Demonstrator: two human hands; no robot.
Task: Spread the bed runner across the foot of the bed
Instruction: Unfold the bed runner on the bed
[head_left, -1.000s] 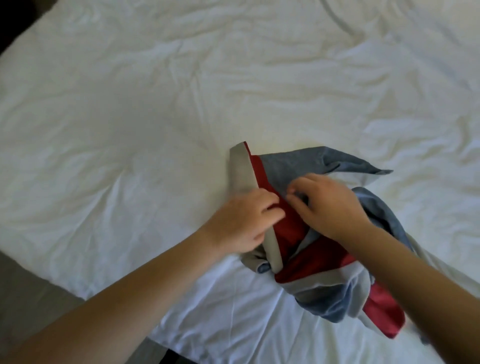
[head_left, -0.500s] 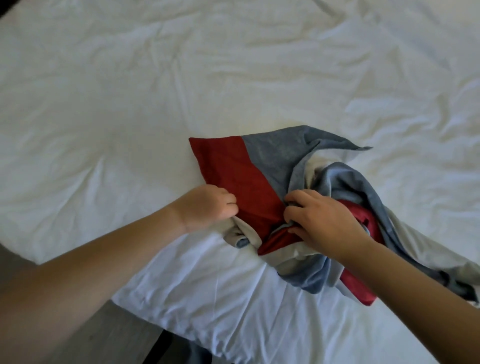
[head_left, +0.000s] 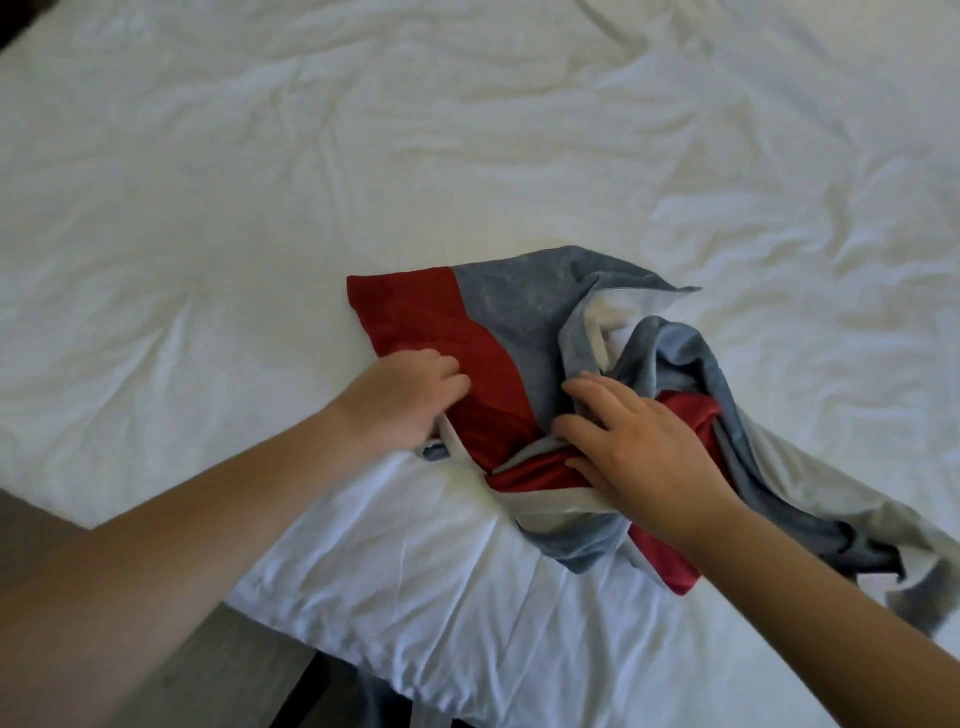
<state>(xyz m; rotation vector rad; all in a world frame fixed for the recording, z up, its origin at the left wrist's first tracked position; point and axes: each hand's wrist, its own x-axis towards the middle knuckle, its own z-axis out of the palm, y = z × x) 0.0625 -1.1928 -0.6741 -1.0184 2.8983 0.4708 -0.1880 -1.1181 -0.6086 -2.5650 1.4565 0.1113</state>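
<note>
The bed runner, striped red, blue-grey and pale grey, lies bunched on the white bed near its front corner. One red and blue end lies flat to the left; the rest is crumpled and trails off to the right. My left hand grips the runner's near left edge with curled fingers. My right hand rests on the crumpled middle with fingers fairly straight; its thumb side touches a pale grey band.
The wrinkled white sheet covers the whole bed. The bed's edge runs diagonally at the lower left, with wooden floor beyond it. A dark object sits on the floor under the corner.
The folded end has been opened out flat to the left, showing a broad red and blue panel. My left hand moved left with the edge. My right hand's fingers have straightened on the bunched part.
</note>
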